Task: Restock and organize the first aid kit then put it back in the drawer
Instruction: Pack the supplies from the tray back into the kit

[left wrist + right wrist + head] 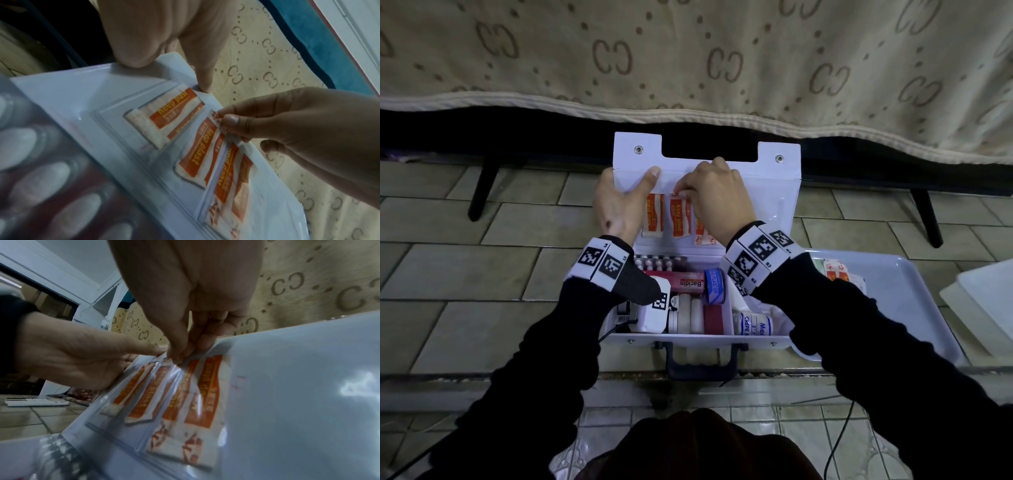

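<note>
The white first aid kit stands open on the tiled floor with its lid upright. A clear pocket in the lid holds several orange-and-white plaster strips side by side. My left hand grips the lid's left edge, thumb pressed on the inner face. With thumb and fingertips, my right hand pinches the top of a plaster strip at the pocket's mouth. In the right wrist view the same plaster strips lie under shiny film. The kit's base holds a pill blister, a red box, a blue tape roll and a bandage.
A white tray lies right of the kit with more plasters in it. White sheets sit at the far right. A patterned bed cover hangs behind the lid, with black legs on either side.
</note>
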{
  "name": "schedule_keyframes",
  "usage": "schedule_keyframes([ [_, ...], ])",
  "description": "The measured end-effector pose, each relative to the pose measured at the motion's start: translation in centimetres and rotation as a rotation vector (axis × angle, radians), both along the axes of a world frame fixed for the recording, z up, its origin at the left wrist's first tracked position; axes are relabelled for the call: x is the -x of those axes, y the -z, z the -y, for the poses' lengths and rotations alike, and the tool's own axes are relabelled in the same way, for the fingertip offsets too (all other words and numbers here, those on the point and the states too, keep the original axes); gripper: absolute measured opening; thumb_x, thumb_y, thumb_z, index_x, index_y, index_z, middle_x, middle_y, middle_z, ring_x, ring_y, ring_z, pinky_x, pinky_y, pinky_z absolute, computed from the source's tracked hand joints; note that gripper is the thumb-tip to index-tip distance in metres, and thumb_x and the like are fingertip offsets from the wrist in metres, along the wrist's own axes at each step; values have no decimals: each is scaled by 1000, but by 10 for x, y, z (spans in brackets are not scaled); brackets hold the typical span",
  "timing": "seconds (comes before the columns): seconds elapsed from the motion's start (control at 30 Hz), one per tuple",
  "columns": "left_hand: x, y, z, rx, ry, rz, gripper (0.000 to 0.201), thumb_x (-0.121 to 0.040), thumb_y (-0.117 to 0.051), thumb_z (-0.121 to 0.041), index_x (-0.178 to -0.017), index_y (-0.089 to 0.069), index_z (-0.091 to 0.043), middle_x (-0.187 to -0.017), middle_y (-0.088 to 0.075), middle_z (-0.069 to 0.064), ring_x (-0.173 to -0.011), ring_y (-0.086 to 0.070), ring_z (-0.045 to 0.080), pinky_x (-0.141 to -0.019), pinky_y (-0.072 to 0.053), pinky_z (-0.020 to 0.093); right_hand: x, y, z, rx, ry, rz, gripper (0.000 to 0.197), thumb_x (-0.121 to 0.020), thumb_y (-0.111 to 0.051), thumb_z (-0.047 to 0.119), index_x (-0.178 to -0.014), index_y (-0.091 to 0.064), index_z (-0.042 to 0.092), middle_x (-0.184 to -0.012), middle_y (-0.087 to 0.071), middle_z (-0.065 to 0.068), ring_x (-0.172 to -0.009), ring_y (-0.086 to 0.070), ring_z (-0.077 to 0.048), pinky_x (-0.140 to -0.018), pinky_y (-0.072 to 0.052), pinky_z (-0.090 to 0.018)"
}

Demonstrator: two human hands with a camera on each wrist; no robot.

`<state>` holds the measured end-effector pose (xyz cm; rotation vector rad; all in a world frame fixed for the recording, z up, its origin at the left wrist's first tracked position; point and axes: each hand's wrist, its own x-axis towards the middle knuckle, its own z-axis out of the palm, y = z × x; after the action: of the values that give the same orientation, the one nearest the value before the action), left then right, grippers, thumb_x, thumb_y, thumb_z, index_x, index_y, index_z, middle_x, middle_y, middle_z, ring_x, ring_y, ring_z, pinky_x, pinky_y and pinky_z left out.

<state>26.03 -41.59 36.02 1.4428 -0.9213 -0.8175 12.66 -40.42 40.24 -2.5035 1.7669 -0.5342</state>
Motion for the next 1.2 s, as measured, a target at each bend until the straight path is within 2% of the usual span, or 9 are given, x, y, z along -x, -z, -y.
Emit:
schedule_keyframes([
  [0.33,0,-3,-3,4,-2,0,40,-61,-73,-53,-87,-56,-28,-100,-68,-1,-94,-65,16,-86,-53,41,-7,7,-12,51,29,-179,30,-92,-37,7,-114,-57,13,-120,-50,-7,-117,-38,-28,-89,-32,-36],
  [0.43,0,-3,-2,10,1,16,40,-65,-73,-49,-91,-57,-23,-100,-68,-1,-94,-64,17,-87,-53,40,-9,6,-16,23,43,-214,32,-92,-36,7,-118,-54,11,-121,-47,-9,-117,-37,-29,-89,-32,-37],
  [0.57,0,1,-1,40,2,-3,31,-76,-74,-34,-96,-55,-19,-100,-65,-3,-94,-62,13,-85,-51,31,14,-6,-17,-122,34,17,38,-91,-45,8,-128,-53,18,-126,-50,-7,-120,-38,-27,-96,-36,-37],
  [0.7,1,2,-2,63,8,-8,30,-79,-73,-31,-98,-54,-18,-102,-64,-5,-91,-61,8,-78,-47,21,72,-25,-17,-67,202,362,26,-90,-50,8,-111,-64,12,-113,-62,-7,-104,-56,-21,-85,-45,-28],
  [0.8,1,2,-3,82,0,-22,29,-79,-73,-29,-99,-55,-17,-102,-64,-5,-86,-60,2,-68,-45,6,119,-18,-10,-99,444,407,23,-86,-47,6,-96,-66,15,-101,-68,-6,-92,-62,-23,-73,-43,-22],
  [0.87,2,2,-3,94,-3,-13,30,-80,-72,-28,-101,-55,-15,-102,-63,-5,-87,-59,2,-65,-44,3,142,-4,-9,-214,566,334,19,-85,-49,8,-94,-64,15,-101,-68,-9,-90,-61,-25,-74,-43,-24],
  [1.0,2,3,-3,96,-19,21,35,-79,-73,-32,-104,-58,-12,-104,-63,-3,-92,-59,8,-72,-46,11,161,29,-17,-342,647,319,11,-85,-57,6,-94,-62,8,-100,-64,-11,-99,-61,-27,-72,-39,-24],
  [1.1,2,4,-2,90,-18,15,40,-78,-73,-33,-107,-59,-9,-105,-64,-2,-92,-61,9,-78,-48,20,158,57,-27,-455,677,232,22,-85,-63,18,-101,-63,3,-108,-64,-13,-99,-60,-29,-71,-40,-25],
  [1.2,1,4,-1,81,-16,-8,35,-77,-74,-33,-101,-56,-16,-105,-65,-1,-92,-62,10,-79,-50,23,152,79,-32,-490,691,175,34,-85,-63,27,-105,-61,0,-109,-63,-18,-99,-60,-33,-71,-43,-30],
])
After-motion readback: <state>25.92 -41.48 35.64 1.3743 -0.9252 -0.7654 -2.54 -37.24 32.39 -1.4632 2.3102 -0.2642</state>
